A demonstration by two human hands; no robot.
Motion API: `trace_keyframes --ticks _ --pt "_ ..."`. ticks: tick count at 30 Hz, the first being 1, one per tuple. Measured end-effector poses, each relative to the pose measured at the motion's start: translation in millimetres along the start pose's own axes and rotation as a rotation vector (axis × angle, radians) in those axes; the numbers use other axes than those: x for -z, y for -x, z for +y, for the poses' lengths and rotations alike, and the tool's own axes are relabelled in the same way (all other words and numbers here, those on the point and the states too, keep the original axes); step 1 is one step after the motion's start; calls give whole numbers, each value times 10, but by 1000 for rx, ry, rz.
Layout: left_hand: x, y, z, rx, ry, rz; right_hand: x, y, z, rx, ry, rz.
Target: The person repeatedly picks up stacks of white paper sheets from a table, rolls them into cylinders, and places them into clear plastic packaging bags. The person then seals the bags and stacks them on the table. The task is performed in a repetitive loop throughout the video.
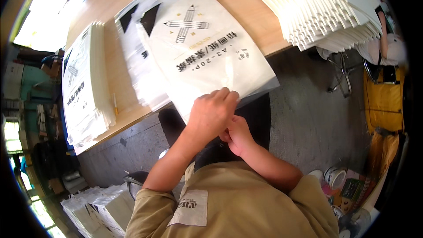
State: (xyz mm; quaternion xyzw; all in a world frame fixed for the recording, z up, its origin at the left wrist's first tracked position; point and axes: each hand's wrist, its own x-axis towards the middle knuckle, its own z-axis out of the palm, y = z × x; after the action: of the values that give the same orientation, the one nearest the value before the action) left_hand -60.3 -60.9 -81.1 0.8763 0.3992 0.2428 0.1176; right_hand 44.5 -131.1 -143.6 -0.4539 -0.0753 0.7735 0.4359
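Note:
A white drawing-paper packet [207, 48] in clear plastic, printed with crossed pencils, a black corner and dark lettering, lies with its near end over the table's front edge. My left hand [213, 110] is closed on that near end, knuckles up. Just below and to the right, my right hand [240, 135] is closed too, its fingertips partly hidden by the left; what they pinch cannot be made out. Beneath the packet's left side, empty-looking clear plastic bags [136, 70] with black corners lie spread on the wooden table [125, 121].
On the left stands a stack of printed packets [81, 83], with a thin orange-yellow tool [116, 103] beside it. A fanned pile of white pads [308, 13] overhangs the table at far right. Wrapped white bundles [99, 209] lie on the floor at lower left. Another person [387, 46] sits at right.

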Motion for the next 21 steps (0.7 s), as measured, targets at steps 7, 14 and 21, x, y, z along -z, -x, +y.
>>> trace_keyframes --ticks 7,14,21 --pt "-66 131 21 -52 -76 -45 -47 -50 71 -65 -168 54" --pt "-31 593 22 48 -87 135 -51 -125 102 -50 -120 27" --pt "-288 1375 -64 449 49 391 -28 -122 80 1 -107 -10"
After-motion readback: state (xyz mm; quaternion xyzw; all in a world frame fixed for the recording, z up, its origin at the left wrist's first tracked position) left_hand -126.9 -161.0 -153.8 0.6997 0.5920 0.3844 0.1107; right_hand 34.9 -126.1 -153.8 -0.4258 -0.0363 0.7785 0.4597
